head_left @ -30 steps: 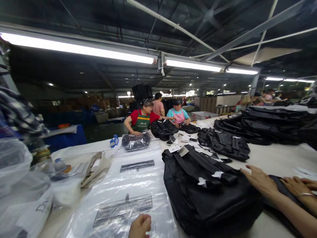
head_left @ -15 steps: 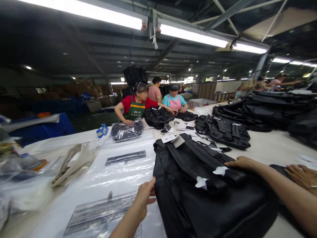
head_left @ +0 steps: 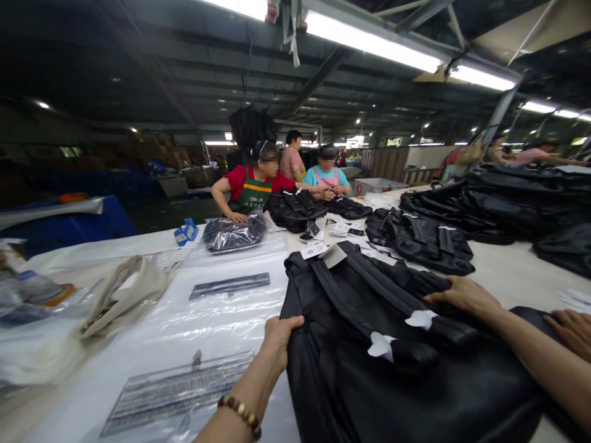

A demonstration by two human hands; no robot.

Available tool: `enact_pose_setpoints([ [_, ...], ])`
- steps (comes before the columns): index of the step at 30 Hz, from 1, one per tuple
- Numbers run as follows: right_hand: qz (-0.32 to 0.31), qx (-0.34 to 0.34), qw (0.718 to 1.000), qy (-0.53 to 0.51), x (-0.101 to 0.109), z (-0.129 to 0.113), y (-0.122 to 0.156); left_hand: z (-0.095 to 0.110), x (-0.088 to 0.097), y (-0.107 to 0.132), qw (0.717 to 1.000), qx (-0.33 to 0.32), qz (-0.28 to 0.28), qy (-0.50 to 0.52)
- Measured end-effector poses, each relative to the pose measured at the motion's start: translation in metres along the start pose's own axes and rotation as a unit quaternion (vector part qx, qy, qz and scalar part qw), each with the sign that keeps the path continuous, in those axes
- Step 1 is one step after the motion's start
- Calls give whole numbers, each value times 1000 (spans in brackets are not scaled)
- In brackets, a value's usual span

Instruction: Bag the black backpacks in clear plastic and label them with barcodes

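A large black backpack (head_left: pixel 360 369) lies flat on the table in front of me, straps up, with white paper tags on the straps. My left hand (head_left: pixel 279 335), with a bead bracelet on the wrist, grips the backpack's left edge, fingers curled over it. My right hand (head_left: pixel 462 295) rests flat on the backpack's upper right part, fingers stretched out. Clear plastic bags (head_left: pixel 217 320) with dark printed panels lie to the left of the backpack.
Another person's hand (head_left: pixel 572 329) lies at the far right edge. Piles of black backpacks (head_left: pixel 420 246) cover the right of the white table (head_left: pixel 517 277). A beige bag (head_left: pixel 124 298) lies at the left. Across the table, people (head_left: pixel 252 187) handle bags, one wrapped in plastic (head_left: pixel 233 232).
My left hand moved up from the near edge and took hold of the backpack's left edge. My right hand slid further onto the backpack. My view tilted downward.
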State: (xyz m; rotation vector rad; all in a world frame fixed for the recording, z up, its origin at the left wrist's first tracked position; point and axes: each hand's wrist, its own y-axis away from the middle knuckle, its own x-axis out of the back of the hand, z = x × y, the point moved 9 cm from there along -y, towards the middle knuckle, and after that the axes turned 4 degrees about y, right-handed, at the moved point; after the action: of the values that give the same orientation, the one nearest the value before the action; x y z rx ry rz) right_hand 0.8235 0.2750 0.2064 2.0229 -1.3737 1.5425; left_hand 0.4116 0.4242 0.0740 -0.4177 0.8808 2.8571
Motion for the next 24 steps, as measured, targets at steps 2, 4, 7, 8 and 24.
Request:
enact_pose_setpoints([
  [2,-60,9,997,39,3,-13,13,15,-1,4,999,-44,-3,11],
  [4,-93,21,990,100,15,-29,29,33,-3,11,996,-86,-16,21],
  [7,-103,41,979,169,42,-57,56,62,3,30,989,-141,-31,27],
  [8,-98,46,979,171,53,-67,65,72,9,38,987,-156,-33,27],
  [24,-60,62,996,9,107,-167,268,140,247,232,970,-236,50,-44],
])
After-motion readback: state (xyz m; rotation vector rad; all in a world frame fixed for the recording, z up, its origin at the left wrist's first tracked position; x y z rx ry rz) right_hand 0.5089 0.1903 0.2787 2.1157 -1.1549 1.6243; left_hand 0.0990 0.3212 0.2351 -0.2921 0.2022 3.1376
